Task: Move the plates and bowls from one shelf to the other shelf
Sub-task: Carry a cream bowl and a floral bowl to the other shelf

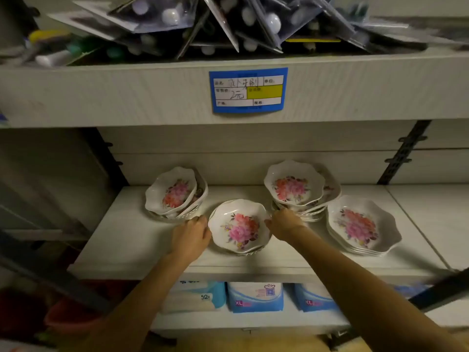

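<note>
L hand (191, 235) & R hand (284, 224) grip mid bowl stack (239, 224) by rim: white, scalloped, pink flowers.

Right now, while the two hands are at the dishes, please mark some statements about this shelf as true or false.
1. The left hand and the right hand hold the centre stack at opposite sides of its rim. True.
2. The shelf carries only two stacks. False: it carries four.
3. The dishes show a flower pattern. True.
4. The price label above is red. False: it is blue with a yellow field.
</note>
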The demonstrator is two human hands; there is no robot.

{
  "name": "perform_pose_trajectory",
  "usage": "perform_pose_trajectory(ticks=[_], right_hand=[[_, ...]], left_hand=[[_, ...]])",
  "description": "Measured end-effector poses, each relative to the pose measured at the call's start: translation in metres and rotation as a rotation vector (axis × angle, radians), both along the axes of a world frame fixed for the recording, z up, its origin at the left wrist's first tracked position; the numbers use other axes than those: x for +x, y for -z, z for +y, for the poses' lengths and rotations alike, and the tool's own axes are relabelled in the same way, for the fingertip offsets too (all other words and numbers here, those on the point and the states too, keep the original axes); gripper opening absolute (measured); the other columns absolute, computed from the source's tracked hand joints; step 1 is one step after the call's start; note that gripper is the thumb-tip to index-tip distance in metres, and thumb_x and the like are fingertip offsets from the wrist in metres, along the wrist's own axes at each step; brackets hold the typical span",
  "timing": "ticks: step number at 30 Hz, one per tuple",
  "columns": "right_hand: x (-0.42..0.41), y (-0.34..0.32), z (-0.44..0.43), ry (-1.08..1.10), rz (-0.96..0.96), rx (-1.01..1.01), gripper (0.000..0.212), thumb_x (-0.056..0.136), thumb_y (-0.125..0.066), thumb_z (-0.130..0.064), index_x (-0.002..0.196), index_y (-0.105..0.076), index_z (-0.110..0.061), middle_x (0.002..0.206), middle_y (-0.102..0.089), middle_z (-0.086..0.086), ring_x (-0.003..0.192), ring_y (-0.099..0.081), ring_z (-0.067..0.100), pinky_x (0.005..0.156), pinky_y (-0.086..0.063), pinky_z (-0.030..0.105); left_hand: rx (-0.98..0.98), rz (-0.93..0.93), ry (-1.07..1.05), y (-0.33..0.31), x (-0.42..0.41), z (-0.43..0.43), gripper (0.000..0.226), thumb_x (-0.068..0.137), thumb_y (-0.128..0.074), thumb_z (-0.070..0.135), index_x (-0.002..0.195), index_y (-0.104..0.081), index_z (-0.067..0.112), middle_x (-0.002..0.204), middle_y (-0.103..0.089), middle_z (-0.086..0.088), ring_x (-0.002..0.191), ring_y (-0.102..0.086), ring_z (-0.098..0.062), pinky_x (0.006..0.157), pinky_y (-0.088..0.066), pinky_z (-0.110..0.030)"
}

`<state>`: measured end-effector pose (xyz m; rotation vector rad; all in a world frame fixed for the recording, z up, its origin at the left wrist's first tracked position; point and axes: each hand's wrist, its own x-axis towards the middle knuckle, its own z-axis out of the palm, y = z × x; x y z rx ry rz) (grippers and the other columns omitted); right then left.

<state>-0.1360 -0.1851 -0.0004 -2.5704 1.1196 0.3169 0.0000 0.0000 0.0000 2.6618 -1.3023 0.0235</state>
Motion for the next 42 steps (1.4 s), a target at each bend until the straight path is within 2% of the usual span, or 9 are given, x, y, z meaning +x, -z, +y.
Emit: perform_pose_trajectory(ticks=[5, 9, 12, 18, 21, 27, 34, 37, 42], right_hand=[[0.002, -0.004, -0.004, 0.073, 0.015, 0.068, 0.032, 0.092, -0.044, -0.02, 0.112, -0.06, 0.001, 0.105, -0.062, 0.015, 0.106, -0.059, 0.028, 0.082, -0.046, 0.031], [-0.004, -0.018, -0.005, 0.024, -0.045, 0.128, 0.04, 0.095, -0.038, -0.023, 0.121, -0.052, 0.003, 0.124, -0.057, 0.021, 0.114, -0.054, 0.034, 0.096, -0.043, 0.039], [-0.021, -0.03, -0.003, -0.021, -0.144, 0.138, 0.037, 0.094, -0.035, -0.021, 0.122, -0.05, 0.0, 0.123, -0.059, 0.021, 0.109, -0.056, 0.035, 0.095, -0.046, 0.042], [-0.085, -0.049, 0.002, 0.104, -0.205, 0.098, 0.038, 0.097, -0.036, -0.018, 0.063, -0.05, -0.008, 0.066, -0.053, 0.005, 0.071, -0.051, 0.025, 0.058, -0.038, 0.027], [-0.108, -0.05, 0.003, 0.173, -0.265, 0.087, 0.034, 0.096, -0.038, -0.018, 0.068, -0.053, -0.004, 0.064, -0.05, 0.009, 0.066, -0.048, 0.025, 0.065, -0.04, 0.038], [-0.127, -0.049, 0.008, 0.317, -0.31, 0.135, 0.036, 0.095, -0.041, -0.019, 0.072, -0.058, 0.002, 0.064, -0.051, 0.006, 0.06, -0.045, 0.017, 0.07, -0.042, 0.039], [-0.14, -0.045, 0.014, 0.388, -0.377, 0.178, 0.037, 0.095, -0.042, -0.017, 0.07, -0.057, 0.006, 0.061, -0.049, 0.008, 0.057, -0.043, 0.018, 0.063, -0.038, 0.034], [-0.143, -0.045, 0.019, 0.417, -0.384, 0.188, 0.036, 0.096, -0.041, -0.018, 0.075, -0.061, 0.002, 0.059, -0.049, 0.001, 0.054, -0.043, 0.012, 0.056, -0.036, 0.024], [-0.148, -0.044, 0.024, 0.429, -0.345, 0.157, 0.037, 0.097, -0.039, -0.02, 0.069, -0.058, -0.004, 0.058, -0.048, -0.001, 0.054, -0.044, 0.011, 0.055, -0.036, 0.023]], left_hand=[[-0.001, 0.028, 0.001, 0.004, 0.002, 0.003, 0.023, 0.091, -0.043, 0.026, 0.092, -0.059, 0.009, 0.095, -0.07, -0.009, 0.086, -0.065, -0.03, 0.069, -0.049, -0.036], [0.015, 0.043, -0.017, 0.004, 0.009, 0.005, 0.027, 0.093, -0.04, 0.026, 0.089, -0.06, 0.008, 0.09, -0.07, -0.011, 0.082, -0.065, -0.03, 0.065, -0.047, -0.035], [-0.003, 0.181, -0.07, 0.004, 0.012, 0.003, 0.036, 0.094, -0.039, 0.029, 0.064, -0.049, 0.012, 0.071, -0.06, -0.011, 0.073, -0.061, -0.03, 0.058, -0.037, -0.03], [0.036, 0.54, -0.184, 0.009, 0.016, -0.011, 0.05, 0.085, -0.043, 0.056, 0.053, -0.047, 0.017, 0.066, -0.064, -0.011, 0.072, -0.065, -0.031, 0.073, -0.053, -0.036], [0.076, 0.628, -0.209, 0.011, 0.014, -0.016, 0.039, 0.082, -0.055, 0.038, 0.05, -0.051, 0.016, 0.046, -0.059, 0.002, 0.065, -0.064, -0.022, 0.07, -0.052, -0.031], [0.009, 0.735, -0.29, 0.0, 0.006, -0.022, 0.03, 0.084, -0.048, 0.006, 0.055, -0.045, 0.01, 0.019, -0.043, 0.003, 0.035, -0.048, -0.011, 0.027, -0.031, -0.014], [0.083, 0.74, -0.218, -0.007, 0.013, -0.018, 0.022, 0.087, -0.038, 0.006, 0.067, -0.047, 0.003, 0.018, -0.042, -0.003, 0.032, -0.044, -0.019, 0.044, -0.037, -0.026], [0.131, 0.716, -0.187, -0.014, 0.014, -0.019, 0.031, 0.089, -0.034, 0.008, 0.064, -0.051, 0.001, 0.027, -0.053, -0.004, 0.042, -0.057, -0.021, 0.06, -0.052, -0.026], [0.215, 0.412, -0.079, -0.032, 0.008, -0.019, 0.029, 0.092, -0.038, 0.004, 0.117, -0.05, -0.005, 0.115, -0.06, -0.02, 0.106, -0.061, -0.032, 0.085, -0.05, -0.038]])
